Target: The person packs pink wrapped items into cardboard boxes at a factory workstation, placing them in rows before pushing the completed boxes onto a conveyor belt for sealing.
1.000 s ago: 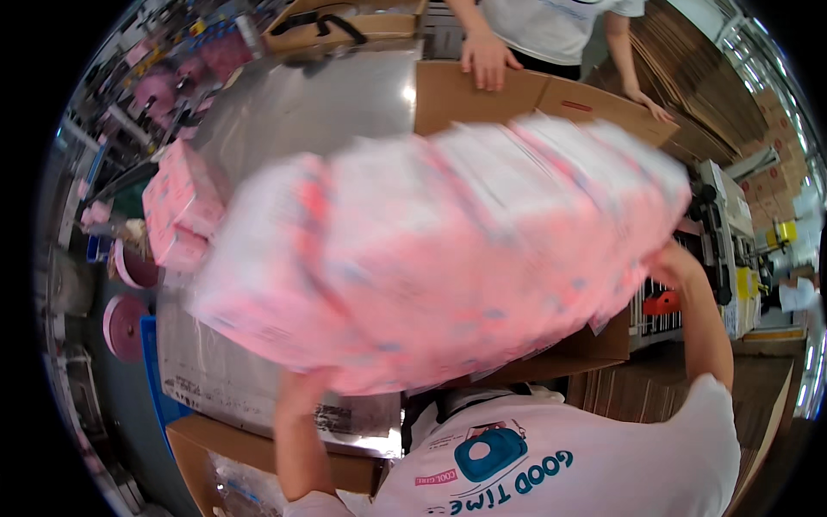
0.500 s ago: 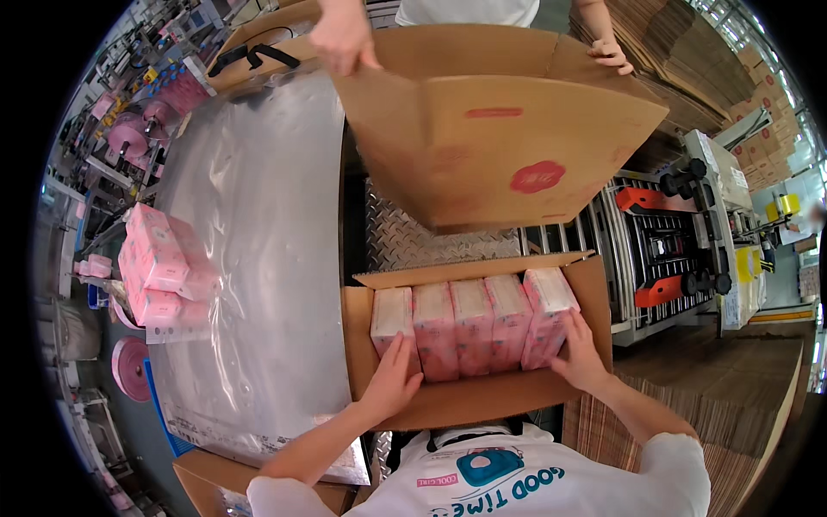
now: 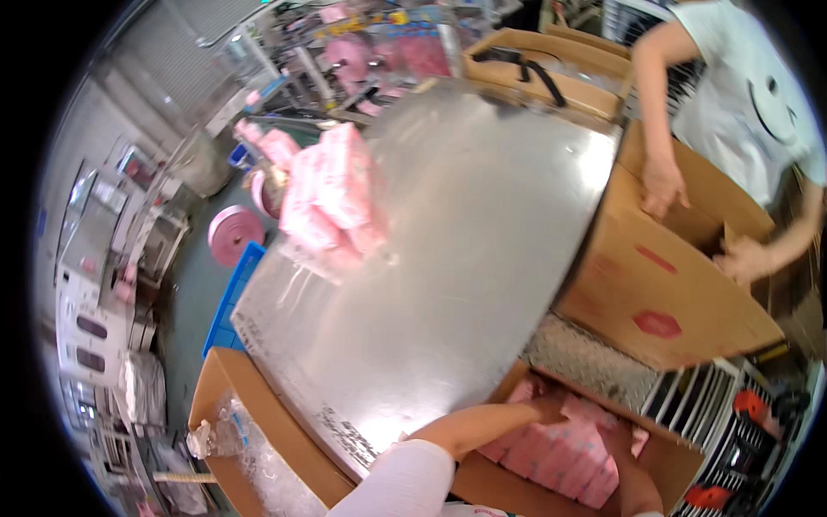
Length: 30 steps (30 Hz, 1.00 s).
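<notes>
Touching pink packs [image 3: 551, 458] in carton [image 3: 674, 470]: both hands [image 3: 551, 408] (finger spread blurred).

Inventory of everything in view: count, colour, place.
packed packs: several, pink, inside open carton
open carton: 1, brown, lower right
stacked packs: several, pink, table's left side
metal table: 1, silver, centre
co-worker's carton: 1, brown, right
plastic-filled carton: 1, brown, lower left
back carton: 1, brown, top
rolls: at least 2, pink, left
roller conveyor: 1, silver, lower right
machinery: uncounted, mixed, background
co-worker: 1, light shirt, upper right
left hand, right hand: 2, bare, at open carton
</notes>
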Tool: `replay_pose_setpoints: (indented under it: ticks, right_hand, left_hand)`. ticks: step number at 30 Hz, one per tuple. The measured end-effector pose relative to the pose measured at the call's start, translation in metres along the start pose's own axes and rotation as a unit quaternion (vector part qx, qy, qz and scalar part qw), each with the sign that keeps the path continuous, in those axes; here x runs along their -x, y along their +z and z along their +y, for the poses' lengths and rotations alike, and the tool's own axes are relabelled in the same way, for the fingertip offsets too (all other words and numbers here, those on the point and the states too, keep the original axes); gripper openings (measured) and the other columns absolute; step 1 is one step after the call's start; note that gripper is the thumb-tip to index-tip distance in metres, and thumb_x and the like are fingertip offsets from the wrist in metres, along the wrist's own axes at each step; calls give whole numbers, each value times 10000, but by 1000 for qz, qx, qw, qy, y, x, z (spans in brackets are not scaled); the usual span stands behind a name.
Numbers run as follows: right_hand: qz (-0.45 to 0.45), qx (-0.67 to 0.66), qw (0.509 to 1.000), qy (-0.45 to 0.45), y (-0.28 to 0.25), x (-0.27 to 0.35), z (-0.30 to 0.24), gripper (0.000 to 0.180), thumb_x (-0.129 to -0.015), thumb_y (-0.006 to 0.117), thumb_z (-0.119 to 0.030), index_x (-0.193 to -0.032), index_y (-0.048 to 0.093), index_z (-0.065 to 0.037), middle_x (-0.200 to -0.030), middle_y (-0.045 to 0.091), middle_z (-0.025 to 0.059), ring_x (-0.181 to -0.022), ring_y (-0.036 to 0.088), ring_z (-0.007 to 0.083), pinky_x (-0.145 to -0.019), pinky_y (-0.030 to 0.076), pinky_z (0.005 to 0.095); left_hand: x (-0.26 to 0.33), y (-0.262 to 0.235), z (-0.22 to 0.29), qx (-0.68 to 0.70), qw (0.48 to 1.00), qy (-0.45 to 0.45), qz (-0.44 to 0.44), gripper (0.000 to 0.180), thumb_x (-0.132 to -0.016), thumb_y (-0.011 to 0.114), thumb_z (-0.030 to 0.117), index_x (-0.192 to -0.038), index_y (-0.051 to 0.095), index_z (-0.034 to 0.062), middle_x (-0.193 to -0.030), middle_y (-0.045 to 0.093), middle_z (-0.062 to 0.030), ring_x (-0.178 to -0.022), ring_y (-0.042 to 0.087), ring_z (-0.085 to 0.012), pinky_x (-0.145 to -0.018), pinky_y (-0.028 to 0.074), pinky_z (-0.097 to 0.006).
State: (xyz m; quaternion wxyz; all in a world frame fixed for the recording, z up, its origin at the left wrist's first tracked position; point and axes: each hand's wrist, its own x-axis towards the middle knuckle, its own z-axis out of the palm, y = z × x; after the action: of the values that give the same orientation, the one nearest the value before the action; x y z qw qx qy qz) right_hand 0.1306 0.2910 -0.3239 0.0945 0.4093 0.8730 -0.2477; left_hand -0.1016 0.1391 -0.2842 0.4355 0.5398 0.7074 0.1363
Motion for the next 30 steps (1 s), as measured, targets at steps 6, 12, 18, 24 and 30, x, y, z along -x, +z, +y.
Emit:
replay_pose_setpoints:
  ticks: [6, 12, 18, 24, 30]
  right_hand:
    - [-391, -208, 896, -38, -76, 43, -79, 624, -791, 673, -248, -1309, 426, -3, -1330, 413, 217, -1214, 429, 309, -1029, 345, 375]
    - [-472, -185, 824, -252, -210, -49, -433, 493, -881, 590, -352, -1266, 512, -55, -1256, 545, 113, -1163, 506, 213, -974, 404, 329]
    - [-178, -100, 894, -398, -204, -199, -679, 529, -867, 573, -375, -1270, 485, -45, -1257, 534, 142, -1075, 557, 253, -883, 464, 378]
    - [-210, -333, 899, -194, -118, -279, -756, 648, -784, 648, -455, -1213, 526, 15, -1088, 619, 163, -949, 615, 231, -821, 491, 329]
    - [-228, -254, 923, -176, -180, -171, -633, 446, -834, 624, -212, -1208, 527, 12, -1073, 617, 82, -924, 595, 158, -753, 497, 286]
  left_hand:
    - [218, -300, -25, 95, 966, 170, 173, 546, -877, 578, 386, -1308, 452, 76, -1294, 494, -163, -1205, 472, -273, -983, 392, -413]
    - [377, -488, -248, -208, 712, -284, 607, 691, -771, 656, 437, -1241, 449, -25, -1127, 580, -215, -1013, 569, -379, -889, 444, -391]
    - [361, -457, -288, 187, 837, -180, 482, 659, -822, 635, 415, -1299, 428, 10, -1208, 555, -134, -1090, 545, -231, -898, 443, -337]
    - [342, -471, -299, 405, 822, -85, 390, 589, -868, 601, 338, -1320, 407, 15, -1203, 560, -118, -1061, 555, -183, -908, 442, -321]
    - [311, -420, -228, 122, 903, -36, 410, 610, -887, 561, 339, -1361, 356, 14, -1309, 472, -202, -1203, 471, -299, -1018, 349, -367]
